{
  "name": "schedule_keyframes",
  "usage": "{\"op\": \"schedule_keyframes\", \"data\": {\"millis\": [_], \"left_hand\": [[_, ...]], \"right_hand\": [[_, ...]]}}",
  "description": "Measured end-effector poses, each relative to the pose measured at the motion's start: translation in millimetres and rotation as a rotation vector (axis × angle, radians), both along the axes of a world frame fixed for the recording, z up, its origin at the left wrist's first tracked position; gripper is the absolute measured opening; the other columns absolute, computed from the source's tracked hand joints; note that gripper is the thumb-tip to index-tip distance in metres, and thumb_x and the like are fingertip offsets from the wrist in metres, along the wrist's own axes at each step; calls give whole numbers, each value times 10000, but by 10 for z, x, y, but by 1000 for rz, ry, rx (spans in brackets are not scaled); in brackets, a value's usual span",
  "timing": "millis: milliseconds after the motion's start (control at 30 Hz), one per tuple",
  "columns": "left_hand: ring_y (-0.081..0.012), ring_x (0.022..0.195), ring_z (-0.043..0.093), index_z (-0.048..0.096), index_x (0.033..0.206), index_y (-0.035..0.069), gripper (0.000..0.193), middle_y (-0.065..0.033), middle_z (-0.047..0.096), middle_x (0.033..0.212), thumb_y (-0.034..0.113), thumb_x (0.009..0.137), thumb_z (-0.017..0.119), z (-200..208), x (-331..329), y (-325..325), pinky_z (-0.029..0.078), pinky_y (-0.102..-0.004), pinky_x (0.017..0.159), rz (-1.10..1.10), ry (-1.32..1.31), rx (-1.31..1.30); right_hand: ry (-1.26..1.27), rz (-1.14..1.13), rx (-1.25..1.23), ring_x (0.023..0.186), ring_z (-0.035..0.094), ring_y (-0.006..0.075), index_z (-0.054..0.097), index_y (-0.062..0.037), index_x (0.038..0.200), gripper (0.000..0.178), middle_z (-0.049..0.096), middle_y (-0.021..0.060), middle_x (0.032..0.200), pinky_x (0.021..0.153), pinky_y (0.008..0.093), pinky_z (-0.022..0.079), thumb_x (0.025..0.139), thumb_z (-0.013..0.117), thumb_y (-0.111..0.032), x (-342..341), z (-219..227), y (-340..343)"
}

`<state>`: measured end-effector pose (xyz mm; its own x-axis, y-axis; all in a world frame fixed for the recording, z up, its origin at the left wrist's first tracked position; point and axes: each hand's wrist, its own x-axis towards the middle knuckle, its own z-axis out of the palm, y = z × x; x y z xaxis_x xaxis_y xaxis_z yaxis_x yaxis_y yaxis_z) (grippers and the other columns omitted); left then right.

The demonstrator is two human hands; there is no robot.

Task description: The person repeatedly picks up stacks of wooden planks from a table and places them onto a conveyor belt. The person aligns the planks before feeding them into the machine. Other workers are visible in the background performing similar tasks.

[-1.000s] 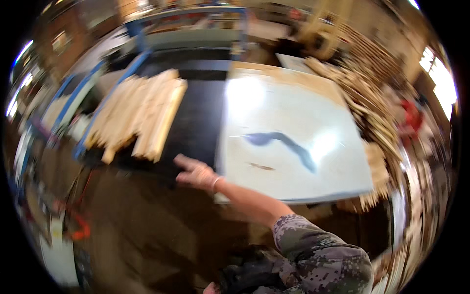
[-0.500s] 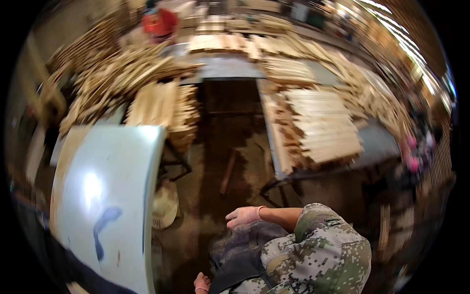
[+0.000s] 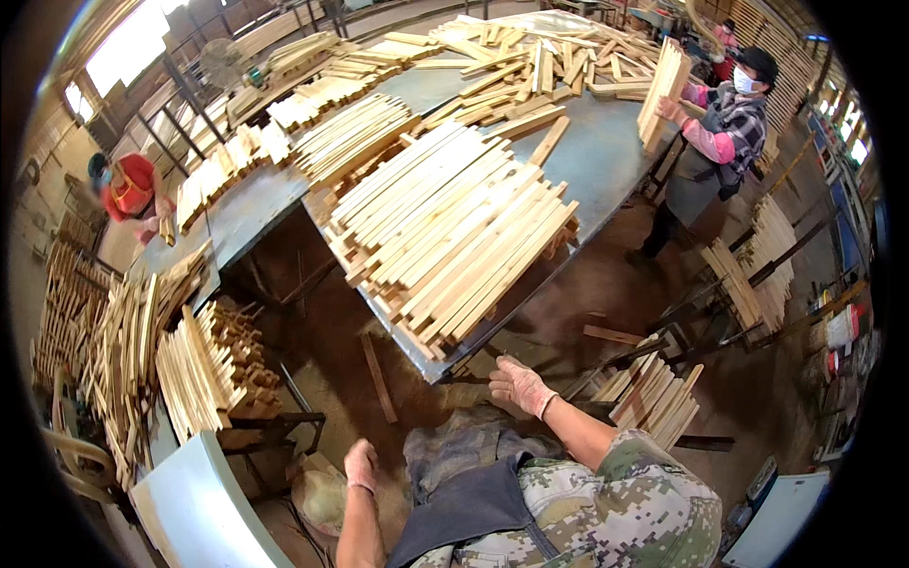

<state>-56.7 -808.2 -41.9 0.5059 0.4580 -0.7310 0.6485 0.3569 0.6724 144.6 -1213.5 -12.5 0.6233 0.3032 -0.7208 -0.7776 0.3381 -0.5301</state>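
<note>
My right hand [image 3: 521, 386], in a pale pink glove, is held out with its fingers stretched and nothing in them. It is just below the near corner of a blue-grey table [image 3: 429, 365], apart from it. On that table lies a large stack of pale wooden strips [image 3: 454, 222], laid side by side in layers. Lower on the left, my left hand [image 3: 360, 466], gloved alike, hangs with its fingers curled in and no object showing in them. It is closest to a pale round thing [image 3: 320, 500] on the floor, which I cannot make out.
A light blue board [image 3: 204, 502] stands lower left, near another stack of strips [image 3: 204, 364]. A masked co-worker [image 3: 720, 142] holds a bundle of strips [image 3: 665, 90]. Another person in red [image 3: 133, 189] is far left. More strips [image 3: 653, 402] rest on a rack at right.
My view has swung to the right, bringing the large stack to the middle and the masked co-worker into sight. My right hand has stretched out its fingers; my left forearm now shows.
</note>
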Motion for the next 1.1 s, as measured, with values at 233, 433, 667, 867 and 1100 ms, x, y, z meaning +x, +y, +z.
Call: {"op": "schedule_keyframes", "data": {"millis": [233,433,667,867,1100], "left_hand": [[-292,1445,540,443,1583,-85,729,-218,557,1569,243,997,727,1010,2653,124,378,-380,1236,-238,-518,436],[-411,1433,535,420,1612,-30,904,-295,537,1560,408,910,787,1457,4703,260,413,-445,1201,-650,-327,1089],[-357,1558,391,353,1674,69,963,-187,428,1681,590,933,682,1536,6349,234,281,-480,1286,-980,1,1244],[-392,1392,572,653,1425,53,752,-221,626,1472,648,970,587,1626,6906,144,441,-474,1164,-1062,-11,1164],[-421,1097,723,759,1079,30,646,-256,759,1047,652,936,657,1417,6705,335,553,-493,961,-1209,-188,1102]], "right_hand": [[-121,-379,55,1457,463,344,367,-219,1659,773,488,134,1596,1152,558,430,1030,696,-525,1084,78,-59],[-393,-660,-80,1419,476,195,452,-33,1587,726,544,67,1545,1228,354,335,1045,702,-446,1801,28,239],[-248,-784,-163,1317,567,189,555,-60,1504,597,641,50,1421,1154,371,432,1031,731,-379,2019,152,548],[-171,-898,-119,1287,593,180,603,-37,1433,547,666,44,1382,1145,356,438,990,774,-309,2059,369,637],[-175,-836,33,1178,678,245,698,-67,1301,383,716,71,1269,1056,487,553,987,726,-286,1942,186,317]]}}
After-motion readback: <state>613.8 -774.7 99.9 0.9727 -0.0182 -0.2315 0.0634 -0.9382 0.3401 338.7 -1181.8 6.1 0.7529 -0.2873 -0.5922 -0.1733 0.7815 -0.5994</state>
